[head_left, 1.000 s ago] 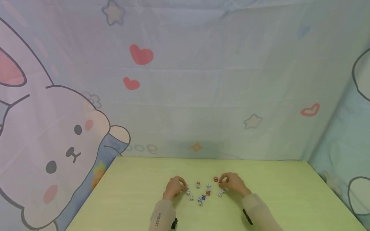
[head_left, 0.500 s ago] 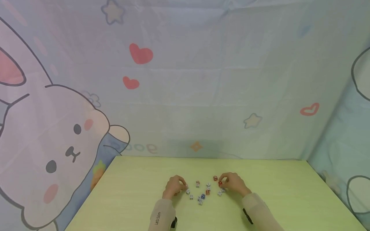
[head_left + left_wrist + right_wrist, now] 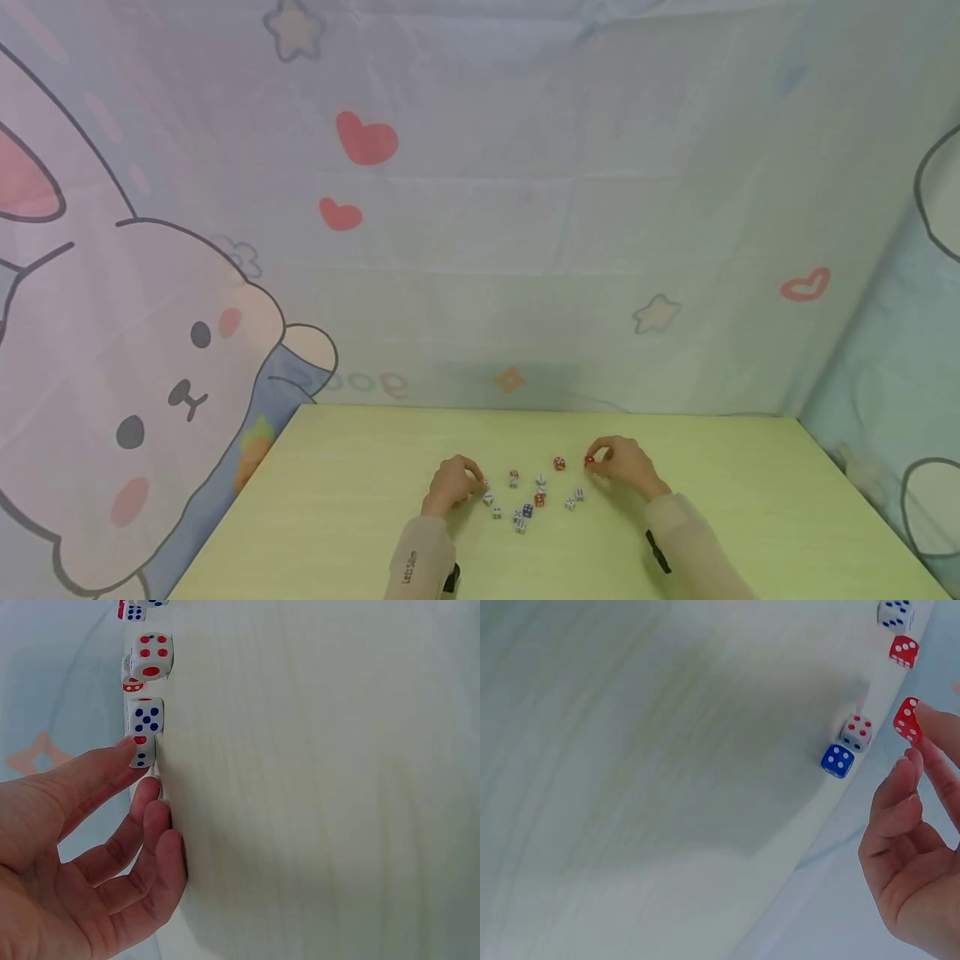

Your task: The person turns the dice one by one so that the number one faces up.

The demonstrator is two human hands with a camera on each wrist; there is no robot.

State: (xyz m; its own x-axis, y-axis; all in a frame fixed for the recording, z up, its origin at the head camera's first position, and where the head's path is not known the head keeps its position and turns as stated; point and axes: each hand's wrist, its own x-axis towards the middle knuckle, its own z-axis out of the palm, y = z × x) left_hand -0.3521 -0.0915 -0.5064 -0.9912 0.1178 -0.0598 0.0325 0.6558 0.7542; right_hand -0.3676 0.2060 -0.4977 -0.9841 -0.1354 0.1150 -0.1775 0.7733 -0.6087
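A yellow-green bench [image 3: 337, 500] carries everything. On it, the right hand [image 3: 628, 465] sits to the right, its fingers [image 3: 939, 731] narrowed in a pinch on a red die [image 3: 907, 720] with white pips. The left hand [image 3: 452, 483], at the left, pinches a white die [image 3: 142, 754] marked in red and blue. Other dice [image 3: 540, 500], white, red and one blue, lie scattered between the hands.

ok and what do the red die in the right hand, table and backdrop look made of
Red die in the right hand: probably smooth plastic, given its even colour, rounded corners and crisp white pips. Table: low-sheen wood or wood-effect laminate, unclear which; it shows streaky grain. Backdrop: likely thin, matte printed fabric, with creases crossing it.
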